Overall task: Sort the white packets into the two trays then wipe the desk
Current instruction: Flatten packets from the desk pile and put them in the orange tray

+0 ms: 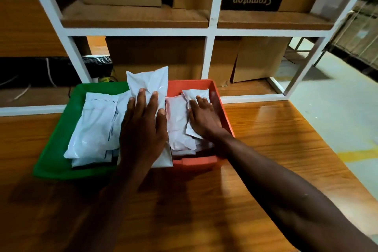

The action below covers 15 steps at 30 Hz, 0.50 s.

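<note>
While your desk (255, 139) lies bare in the foreground, with no loose packet on the part in view, both hands are out over the trays. Your left hand (143, 129) lies flat with its fingers spread on a large white packet (149, 82), which sits tilted across the seam between the green tray (59, 145) and the orange tray (223, 104), its far end raised. Your right hand (201, 116) presses a small packet (194, 93) down inside the orange tray, fingers loosely together; neither hand closes round anything. These packets look light, soft and slick, creased plastic that should slide and buckle, so I would pinch one at an edge or corner, or lift it flat from beneath. Your hands cover the packets under them, and I cannot tell how deep either pile goes or what the packets contain. No wiping cloth is in view. Beyond, cardboard boxes (155, 57) fill a white shelf frame (210, 32), dim and blurred.
</note>
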Motion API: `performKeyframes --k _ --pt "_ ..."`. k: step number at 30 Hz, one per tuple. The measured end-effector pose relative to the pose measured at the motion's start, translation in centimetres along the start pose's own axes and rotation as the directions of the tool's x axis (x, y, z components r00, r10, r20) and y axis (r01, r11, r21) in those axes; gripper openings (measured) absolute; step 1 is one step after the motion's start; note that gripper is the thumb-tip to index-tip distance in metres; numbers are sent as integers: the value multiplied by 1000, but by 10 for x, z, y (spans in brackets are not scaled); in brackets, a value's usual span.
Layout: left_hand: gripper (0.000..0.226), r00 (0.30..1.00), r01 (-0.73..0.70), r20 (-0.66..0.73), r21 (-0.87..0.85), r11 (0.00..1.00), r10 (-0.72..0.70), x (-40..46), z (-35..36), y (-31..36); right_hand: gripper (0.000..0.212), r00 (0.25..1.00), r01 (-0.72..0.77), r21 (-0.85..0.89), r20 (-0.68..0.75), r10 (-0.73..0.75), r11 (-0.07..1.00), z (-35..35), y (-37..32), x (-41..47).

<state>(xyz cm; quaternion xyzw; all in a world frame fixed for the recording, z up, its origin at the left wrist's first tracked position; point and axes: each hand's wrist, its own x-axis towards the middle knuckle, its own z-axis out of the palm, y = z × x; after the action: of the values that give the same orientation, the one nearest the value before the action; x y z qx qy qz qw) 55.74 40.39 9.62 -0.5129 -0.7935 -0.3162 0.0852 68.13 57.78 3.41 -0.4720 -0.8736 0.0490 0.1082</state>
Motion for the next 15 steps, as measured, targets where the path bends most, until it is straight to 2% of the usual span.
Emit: performKeyframes --k 6,10,13,15 --pt "58 1000 4 4 -17 1000 -4 8 8 -12 47 990 -35 33 140 30 999 31 15 7" --pt "57 1000 5 10 -22 1000 -5 16 13 -9 68 988 -47 54 153 39 997 39 14 7" --pt "56 1000 7 6 -27 1000 -7 20 16 -5 63 982 -60 98 185 41 993 27 9 11" --pt "57 1000 -6 2 -29 1000 6 23 18 -1 61 992 -38 123 125 22 992 15 8 11"
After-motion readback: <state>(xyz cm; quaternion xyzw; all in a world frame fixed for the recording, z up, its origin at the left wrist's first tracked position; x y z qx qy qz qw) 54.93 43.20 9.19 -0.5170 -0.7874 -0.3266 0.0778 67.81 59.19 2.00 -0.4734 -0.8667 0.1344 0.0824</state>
